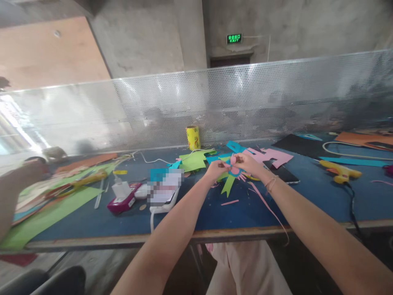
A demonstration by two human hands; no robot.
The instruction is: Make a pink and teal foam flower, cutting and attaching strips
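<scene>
Above the middle of the blue table, both my hands are at a small craft piece of pink, blue and green cut-outs (236, 171), paper or felt. My left hand (215, 170) pinches its left edge with thumb and finger. My right hand (246, 162) has its fingers closed at the upper right, near a pink rounded part. A notched green strip (227, 187) hangs below the piece. Fringed pink bits show under my right hand. A thin pink strip (230, 202) lies on the table just in front, and a long pink strip (270, 208) trails over the front edge.
Green sheets (193, 161) and pink scraps (278, 157) lie behind my hands. At right rests a yellow glue gun (340, 170) with a black cord. Leftward are a white power strip (164, 207) and magenta box (124, 200). A yellow roll (193, 138) stands by the mesh screen (166, 106).
</scene>
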